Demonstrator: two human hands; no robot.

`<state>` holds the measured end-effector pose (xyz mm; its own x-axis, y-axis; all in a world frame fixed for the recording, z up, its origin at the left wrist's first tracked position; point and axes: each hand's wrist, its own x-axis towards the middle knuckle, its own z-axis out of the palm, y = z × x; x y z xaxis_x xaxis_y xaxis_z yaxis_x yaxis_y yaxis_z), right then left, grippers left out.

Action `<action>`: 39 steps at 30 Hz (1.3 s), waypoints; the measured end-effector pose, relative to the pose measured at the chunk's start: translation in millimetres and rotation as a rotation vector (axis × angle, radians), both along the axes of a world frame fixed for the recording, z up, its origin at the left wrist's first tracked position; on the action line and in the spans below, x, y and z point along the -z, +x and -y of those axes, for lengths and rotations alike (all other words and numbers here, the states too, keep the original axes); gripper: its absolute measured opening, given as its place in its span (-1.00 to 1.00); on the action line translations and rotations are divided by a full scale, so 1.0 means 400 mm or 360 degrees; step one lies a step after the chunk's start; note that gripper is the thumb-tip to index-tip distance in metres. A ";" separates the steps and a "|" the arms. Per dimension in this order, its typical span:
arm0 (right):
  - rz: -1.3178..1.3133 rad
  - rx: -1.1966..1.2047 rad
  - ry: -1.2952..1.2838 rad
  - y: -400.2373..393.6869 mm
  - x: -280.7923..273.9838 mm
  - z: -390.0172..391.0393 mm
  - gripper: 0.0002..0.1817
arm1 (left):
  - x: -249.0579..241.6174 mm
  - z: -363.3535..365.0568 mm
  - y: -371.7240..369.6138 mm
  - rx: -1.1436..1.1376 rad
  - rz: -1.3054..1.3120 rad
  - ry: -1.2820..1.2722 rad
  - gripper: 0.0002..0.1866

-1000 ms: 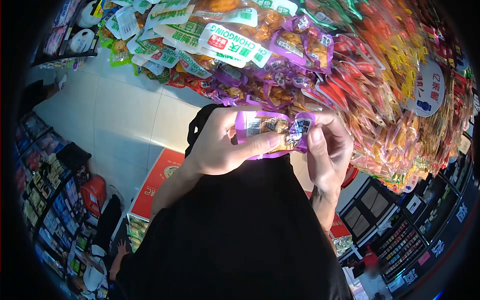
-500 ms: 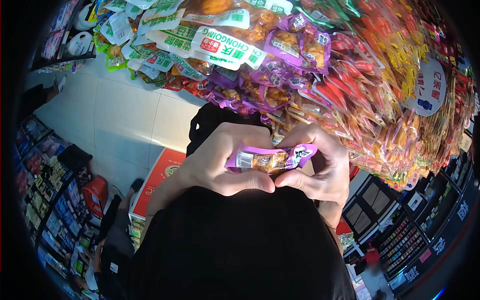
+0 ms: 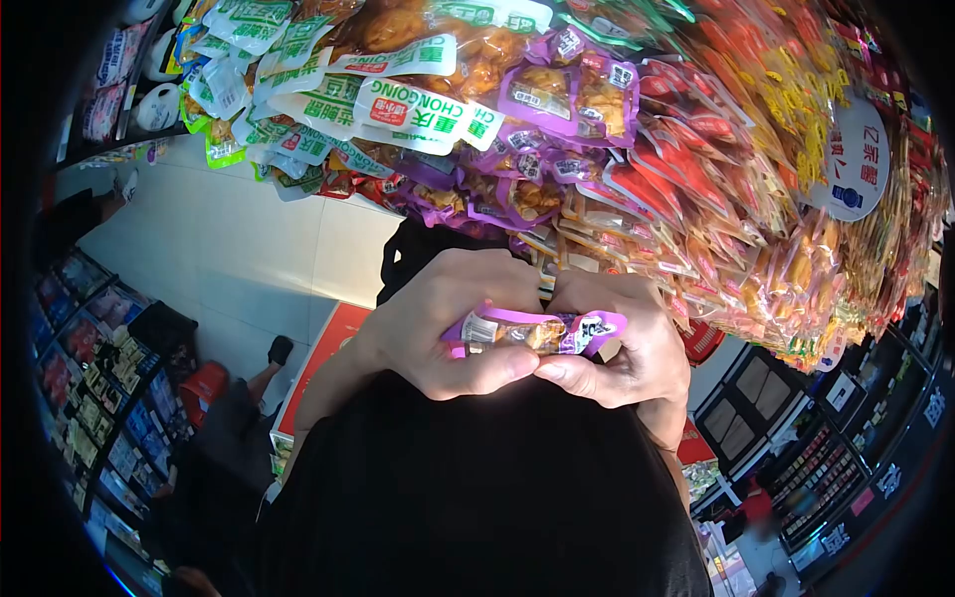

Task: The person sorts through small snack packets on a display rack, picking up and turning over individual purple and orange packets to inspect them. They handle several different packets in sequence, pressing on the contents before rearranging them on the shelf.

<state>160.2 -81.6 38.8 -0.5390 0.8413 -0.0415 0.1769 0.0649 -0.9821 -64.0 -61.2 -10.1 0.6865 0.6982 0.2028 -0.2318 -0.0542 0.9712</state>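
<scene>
One purple-edged snack packet (image 3: pixel 537 335), on the near side of the heaped snack bags (image 3: pixel 572 95), above a black garment (image 3: pixel 477 488); left hand (image 3: pixel 448 323) and right hand (image 3: pixel 627 338) curl closed on opposite ends, seemingly to steady it, middle uncovered.

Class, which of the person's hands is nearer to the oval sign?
Right. In view, the right hand is below and left of the sign; the left hand, holding the packet too, is farther left.
</scene>
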 end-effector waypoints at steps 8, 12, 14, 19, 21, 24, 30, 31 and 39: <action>-0.0021 -0.0008 0.0326 0.011 0.010 -0.006 -0.64 | -0.015 -0.045 -0.002 0.0190 -0.0108 0.0257 -0.77; 0.0114 -0.0023 0.0555 0.029 0.000 -0.016 -0.64 | -0.014 -0.021 0.013 0.0083 -0.0037 0.0170 -0.69; 0.0255 0.0069 0.0711 0.025 -0.013 -0.022 -0.65 | -0.019 -0.006 0.020 -0.0052 -0.0158 -0.0297 -0.59; 0.0679 0.0347 0.1193 0.019 0.008 -0.017 -0.62 | -0.015 -0.018 0.015 -0.0073 0.0020 -0.0807 -0.16; 0.0740 0.0360 0.1192 0.019 0.013 -0.010 -0.54 | -0.003 -0.014 0.008 -0.0067 0.0180 -0.0998 -0.07; 0.0756 0.0361 0.1161 0.018 0.019 -0.006 -0.47 | 0.018 -0.026 -0.008 -0.0021 0.0263 -0.0823 -0.32; 0.0669 0.0548 0.1026 0.013 0.027 0.002 -0.43 | -0.005 -0.028 0.024 -0.0140 0.0064 -0.0867 -0.39; 0.0750 0.0546 0.0972 0.021 0.027 0.006 -0.44 | -0.006 -0.028 0.034 -0.0212 0.0031 -0.0947 -0.40; 0.1099 0.0745 0.0787 0.025 0.079 0.039 -0.38 | 0.101 0.001 0.033 -0.0688 -0.1016 0.0118 -0.48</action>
<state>170.2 -97.1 7.3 -0.1345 0.9720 0.1929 0.8173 0.2188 -0.5330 -50.8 -61.6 -50.6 0.3558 0.9308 -0.0838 0.4284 -0.0828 0.8998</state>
